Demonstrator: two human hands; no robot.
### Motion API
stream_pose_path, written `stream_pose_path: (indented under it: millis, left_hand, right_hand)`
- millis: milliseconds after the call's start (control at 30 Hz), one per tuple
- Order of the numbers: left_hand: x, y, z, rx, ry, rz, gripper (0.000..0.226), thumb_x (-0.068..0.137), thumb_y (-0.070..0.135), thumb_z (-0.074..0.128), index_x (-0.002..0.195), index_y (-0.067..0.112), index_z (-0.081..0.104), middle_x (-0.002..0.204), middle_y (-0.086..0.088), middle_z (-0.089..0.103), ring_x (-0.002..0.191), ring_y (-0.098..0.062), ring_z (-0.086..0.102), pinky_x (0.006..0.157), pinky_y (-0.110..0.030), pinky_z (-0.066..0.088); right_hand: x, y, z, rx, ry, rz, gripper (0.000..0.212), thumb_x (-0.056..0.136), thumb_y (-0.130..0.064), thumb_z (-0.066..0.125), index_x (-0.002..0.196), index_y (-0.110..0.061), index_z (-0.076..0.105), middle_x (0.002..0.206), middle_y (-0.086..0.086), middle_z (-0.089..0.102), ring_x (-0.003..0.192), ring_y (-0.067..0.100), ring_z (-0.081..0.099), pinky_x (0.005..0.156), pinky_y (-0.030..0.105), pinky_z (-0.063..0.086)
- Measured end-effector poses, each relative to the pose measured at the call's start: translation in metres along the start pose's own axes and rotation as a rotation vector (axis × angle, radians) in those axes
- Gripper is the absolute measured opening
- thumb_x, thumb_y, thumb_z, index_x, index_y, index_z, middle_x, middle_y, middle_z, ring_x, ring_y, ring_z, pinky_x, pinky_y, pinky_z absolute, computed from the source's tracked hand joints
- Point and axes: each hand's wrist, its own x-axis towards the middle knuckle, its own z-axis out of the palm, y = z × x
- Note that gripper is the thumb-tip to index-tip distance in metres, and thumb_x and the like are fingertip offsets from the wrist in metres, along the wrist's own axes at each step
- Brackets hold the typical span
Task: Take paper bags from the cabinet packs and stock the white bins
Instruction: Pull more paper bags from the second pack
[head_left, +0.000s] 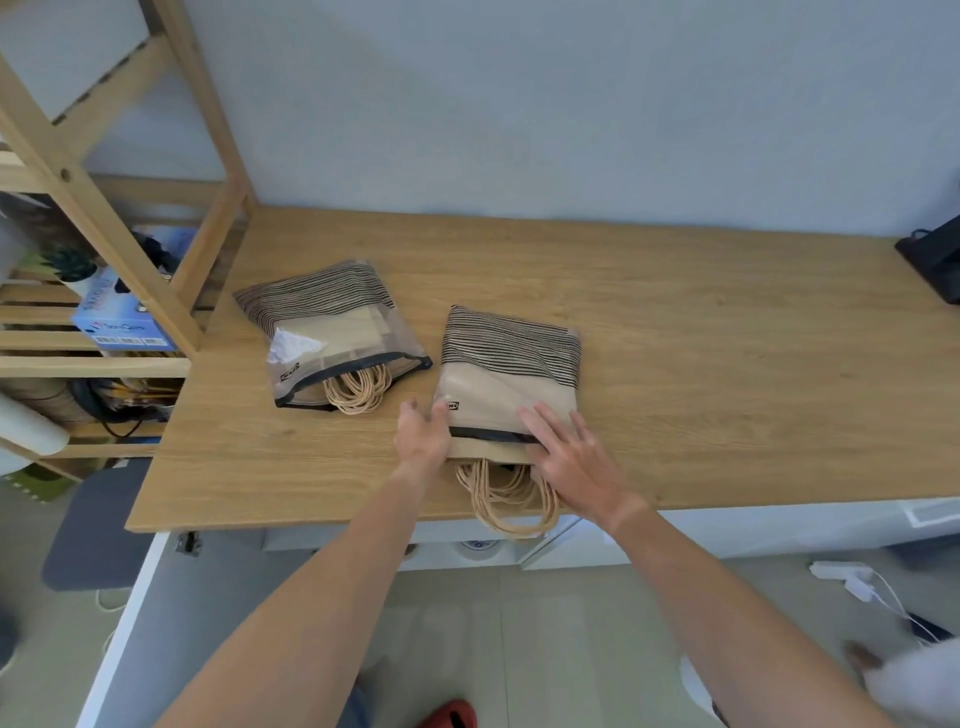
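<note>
Two clear plastic packs of brown and black-striped paper bags lie on the wooden countertop (675, 364). The left pack (332, 332) is open at its near end, with twisted paper handles (358, 389) spilling out. The right pack (509, 369) lies near the counter's front edge, its handles (509, 499) hanging over that edge. My left hand (423, 434) rests on the right pack's near left corner, fingers apart. My right hand (569, 457) lies flat on its near right corner, fingers spread. Neither hand visibly grips anything. No white bin is in view.
A wooden shelf unit (104, 218) stands at the left, holding a blue box (119, 317) and a small plant. A black object (935, 260) sits at the counter's far right. White cabinet doors (130, 613) stand open below the counter. A power strip (847, 574) lies on the floor.
</note>
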Motion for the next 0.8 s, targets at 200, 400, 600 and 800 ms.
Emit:
stream_pose_path:
  millis: [200, 400, 600, 800]
  left_hand:
    - [-0.004, 0.0, 0.006, -0.167, -0.262, -0.041, 0.101, 0.081, 0.025, 0.081, 0.157, 0.021, 0.014, 0.15, 0.001, 0.041, 0.126, -0.022, 0.052, 0.105, -0.045, 0.046]
    - [0.0, 0.018, 0.013, 0.084, -0.199, 0.022, 0.097, 0.076, 0.022, 0.084, 0.152, 0.018, 0.023, 0.139, -0.004, 0.047, 0.121, -0.024, 0.053, 0.102, -0.044, 0.048]
    - [-0.012, 0.002, 0.011, 0.16, -0.11, -0.124, 0.097, 0.043, 0.06, 0.082, 0.119, 0.008, 0.052, 0.111, -0.002, 0.063, 0.098, -0.02, 0.063, 0.085, -0.039, 0.059]
    - [-0.004, -0.011, 0.008, 0.124, -0.184, -0.127, 0.095, 0.046, 0.056, 0.087, 0.12, 0.012, 0.045, 0.11, -0.007, 0.064, 0.1, -0.026, 0.065, 0.089, -0.044, 0.057]
  right_hand:
    - [-0.025, 0.009, 0.006, -0.008, 0.147, -0.013, 0.032, 0.083, -0.018, 0.071, 0.11, -0.002, 0.066, 0.138, 0.015, 0.053, 0.128, 0.035, 0.048, 0.098, 0.055, 0.043]
    - [-0.059, -0.019, 0.018, 0.179, 0.324, 0.233, 0.034, 0.079, -0.01, 0.065, 0.113, -0.01, 0.067, 0.109, 0.004, 0.062, 0.104, 0.029, 0.059, 0.079, 0.043, 0.046]
    - [-0.06, -0.043, 0.019, 0.29, 0.255, 0.315, 0.042, 0.082, -0.007, 0.059, 0.124, -0.005, 0.06, 0.115, 0.008, 0.057, 0.112, 0.033, 0.053, 0.092, 0.052, 0.043]
    - [-0.061, -0.049, 0.01, 0.303, -0.051, 0.366, 0.061, 0.089, -0.016, 0.061, 0.145, -0.009, 0.037, 0.157, 0.02, 0.024, 0.148, 0.037, 0.016, 0.112, 0.061, 0.025]
